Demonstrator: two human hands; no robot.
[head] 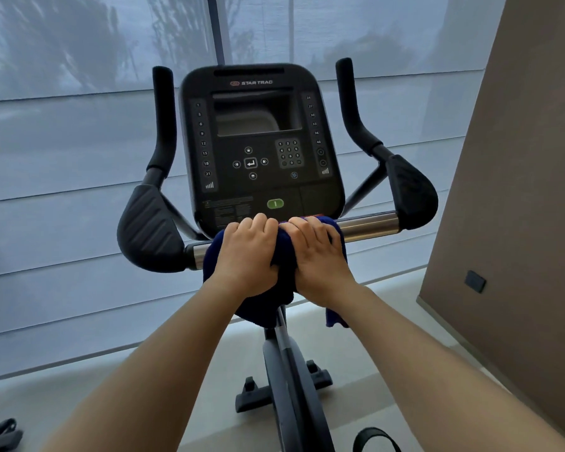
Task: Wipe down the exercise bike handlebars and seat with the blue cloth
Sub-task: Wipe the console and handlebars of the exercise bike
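Gripping the blue cloth [261, 288] wrapped over the chrome crossbar [369, 227] at 6 o'clock below the console [261, 141], left hand [247, 256] and right hand [317, 259] close side by side, presumably so the fabric encircles the bar.

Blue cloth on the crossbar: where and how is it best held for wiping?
Hold the blue cloth where it drapes over the silver crossbar, from above, fingers curled over the far side, as the left hand and right hand do. The round bar suits a wrap-around hold.
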